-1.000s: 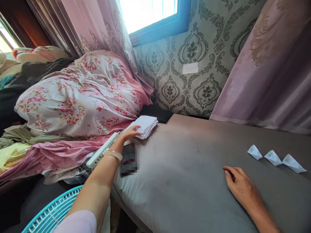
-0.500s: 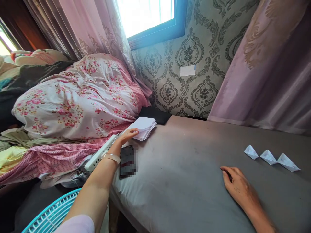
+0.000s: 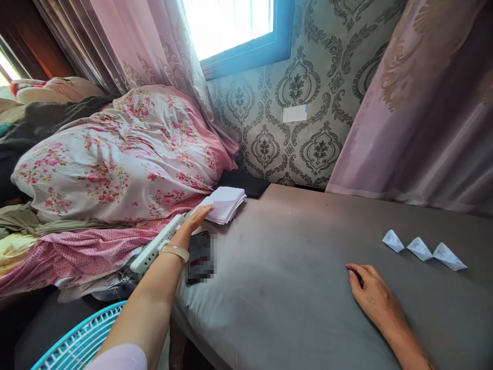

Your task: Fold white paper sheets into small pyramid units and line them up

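My left hand (image 3: 200, 216) reaches to the near left edge of a stack of white paper sheets (image 3: 228, 198). Its fingers are stretched out and touch the paper; part of the thumb side is hard to make out. A dark-screened phone (image 3: 199, 257) lies beside my left wrist, which wears a pale bangle (image 3: 175, 251). On the grey-covered surface (image 3: 285, 288) rests my right hand (image 3: 372, 293), fingers curled and thumb tip close to the index finger, with nothing visible in them. Beyond it stand three small folded white paper pieces (image 3: 419, 248) in a row.
A white power strip (image 3: 154, 249) runs along the surface's left edge. A flowered cloth (image 3: 111, 159) covers a pile at the left. Below my left arm is a blue plastic basket (image 3: 77, 339). A black flat item (image 3: 246, 183) lies behind the stack.
My left hand has drawn back slightly toward the stack's near left edge. The right hand stays in place; the whole view has shifted a little.
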Action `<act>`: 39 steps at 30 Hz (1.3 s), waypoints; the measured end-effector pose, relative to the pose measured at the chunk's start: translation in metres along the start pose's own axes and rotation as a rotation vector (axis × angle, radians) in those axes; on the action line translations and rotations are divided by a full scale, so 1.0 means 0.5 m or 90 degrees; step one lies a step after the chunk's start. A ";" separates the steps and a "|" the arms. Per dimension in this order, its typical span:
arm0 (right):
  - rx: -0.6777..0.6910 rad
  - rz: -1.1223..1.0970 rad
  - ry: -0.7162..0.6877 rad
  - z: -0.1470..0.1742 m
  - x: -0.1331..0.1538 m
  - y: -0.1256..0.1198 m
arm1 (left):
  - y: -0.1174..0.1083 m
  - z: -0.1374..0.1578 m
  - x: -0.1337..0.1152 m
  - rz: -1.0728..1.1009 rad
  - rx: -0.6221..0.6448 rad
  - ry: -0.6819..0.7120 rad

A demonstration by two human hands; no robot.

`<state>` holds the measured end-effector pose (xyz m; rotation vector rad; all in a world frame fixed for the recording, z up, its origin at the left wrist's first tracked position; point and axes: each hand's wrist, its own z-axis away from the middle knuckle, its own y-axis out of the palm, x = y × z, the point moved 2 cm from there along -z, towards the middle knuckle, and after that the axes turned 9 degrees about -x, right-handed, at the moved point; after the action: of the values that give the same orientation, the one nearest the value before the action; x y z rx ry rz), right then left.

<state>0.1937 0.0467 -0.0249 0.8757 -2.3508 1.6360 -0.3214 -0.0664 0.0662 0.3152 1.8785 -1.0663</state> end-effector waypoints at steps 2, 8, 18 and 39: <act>-0.001 -0.005 -0.009 -0.001 -0.002 0.002 | 0.000 0.001 -0.002 0.009 0.000 0.012; -0.019 -0.016 -0.036 -0.003 -0.005 0.004 | 0.011 0.008 -0.014 0.023 -0.016 0.020; -0.022 -0.025 -0.024 0.003 0.004 -0.001 | 0.038 0.005 -0.044 0.075 -0.239 0.042; 0.225 -0.905 0.441 0.034 0.134 -0.057 | 0.501 0.295 -0.292 0.884 0.191 -0.365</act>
<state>0.1574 -0.0004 0.0207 1.2586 -0.5719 1.2623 -0.0058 -0.0033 0.0197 1.1256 0.6281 -0.3445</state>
